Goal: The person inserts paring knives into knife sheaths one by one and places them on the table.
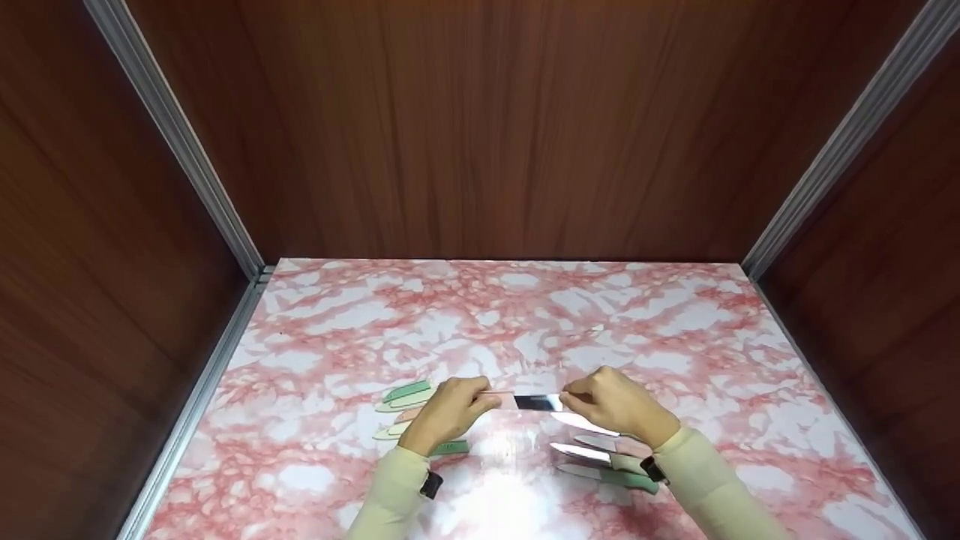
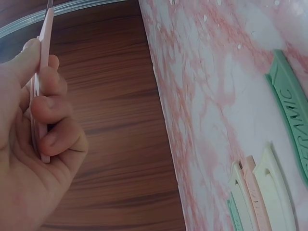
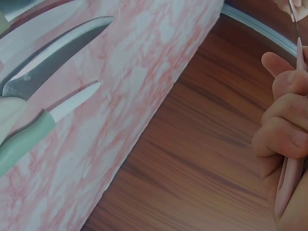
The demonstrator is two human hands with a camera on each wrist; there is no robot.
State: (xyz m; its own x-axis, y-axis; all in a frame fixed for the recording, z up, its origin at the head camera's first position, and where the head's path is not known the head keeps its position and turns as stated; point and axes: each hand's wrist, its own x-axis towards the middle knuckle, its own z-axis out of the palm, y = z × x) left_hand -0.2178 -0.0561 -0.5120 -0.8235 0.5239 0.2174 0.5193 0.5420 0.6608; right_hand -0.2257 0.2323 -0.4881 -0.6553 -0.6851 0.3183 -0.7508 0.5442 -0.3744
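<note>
My left hand (image 1: 454, 405) grips a pink blade cover (image 2: 45, 41), its fingers curled round it. In my right hand (image 1: 619, 405) is the pink handle (image 3: 290, 185) of a kitchen knife. The knife's shiny blade (image 1: 537, 403) spans the gap between the hands, its far end meeting the pink cover; how deep it sits inside cannot be told. Beneath the left forearm lie several blade covers, among them a green one (image 2: 291, 108), a cream one (image 2: 274, 187) and a pink one (image 2: 256, 195). By the right hand lie several knives, including a green-handled knife (image 3: 29, 142) and a cream-handled knife (image 3: 53, 55).
The tabletop (image 1: 517, 322) has a red and white marbled pattern. Brown wood-grain panels (image 1: 480, 150) stand at its back and sides, with metal rails (image 1: 172, 135) along the corners. Bright light reflects off the table between the forearms.
</note>
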